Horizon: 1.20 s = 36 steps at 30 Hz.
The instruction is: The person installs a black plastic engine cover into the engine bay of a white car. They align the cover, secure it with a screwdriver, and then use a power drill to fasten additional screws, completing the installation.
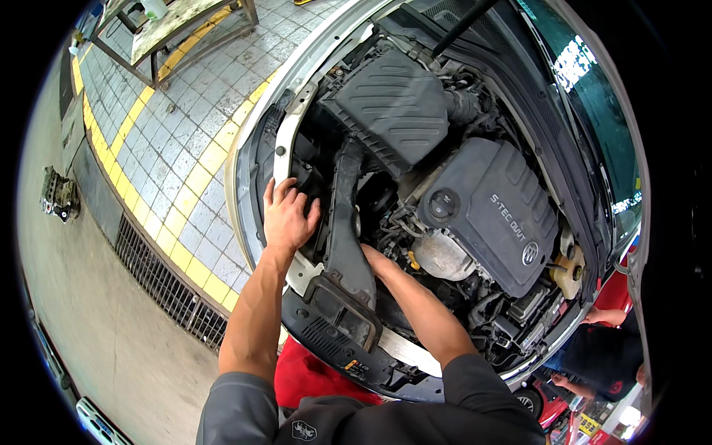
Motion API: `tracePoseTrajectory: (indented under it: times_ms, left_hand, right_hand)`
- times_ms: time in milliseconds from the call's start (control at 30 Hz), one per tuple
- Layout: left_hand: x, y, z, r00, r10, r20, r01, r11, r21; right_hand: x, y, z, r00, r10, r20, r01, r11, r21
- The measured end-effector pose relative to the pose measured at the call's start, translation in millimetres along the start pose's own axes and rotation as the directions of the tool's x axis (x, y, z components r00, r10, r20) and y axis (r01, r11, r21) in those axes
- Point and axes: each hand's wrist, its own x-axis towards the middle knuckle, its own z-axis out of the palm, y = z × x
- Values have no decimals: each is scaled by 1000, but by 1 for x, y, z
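My left hand (291, 215) lies on the white metal crossbar (284, 141) at the front of the engine bay, fingers apart and slightly bent, holding nothing. My right hand (377, 261) reaches down into the bay beside the black plastic air intake duct (344, 215). Its fingers are hidden below the duct, so I cannot see what they touch. To the right of that wrist are a grey metal heat shield (443, 256) and a yellow dipstick handle (414, 260). A black engine cover (493, 211) with a round oil cap (443, 202) sits farther right.
A black ribbed air filter box (393, 104) fills the far side. The hood prop (463, 28) rises at the top. A red cloth (315, 374) hangs at the front edge. Another person (604, 360) stands at the right. A metal workbench (174, 33) stands on the tiled floor.
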Motion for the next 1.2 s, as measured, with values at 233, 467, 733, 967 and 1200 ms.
tracePoseTrajectory:
  times_ms: [233,467,733,967,1200]
  left_hand:
    - [-1,0,0,1000,5,-1,-5,1000,11]
    - [-2,1,1,1000,15,-18,-15,1000,10]
    - [0,6,4,999,36,3,-36,999,41]
    - [3,10,3,999,38,35,-40,998,46]
    - [0,10,4,999,39,25,-41,997,71]
  right_hand:
    - [-28,-31,12,1000,19,12,-17,990,-139]
    - [-68,-58,33,999,5,-38,-16,953,-303]
    - [-35,-36,18,998,35,45,-25,980,-196]
    - [-32,-21,14,993,-7,-119,-21,973,-231]
    - [-41,-34,24,993,-53,-102,-1,883,-470]
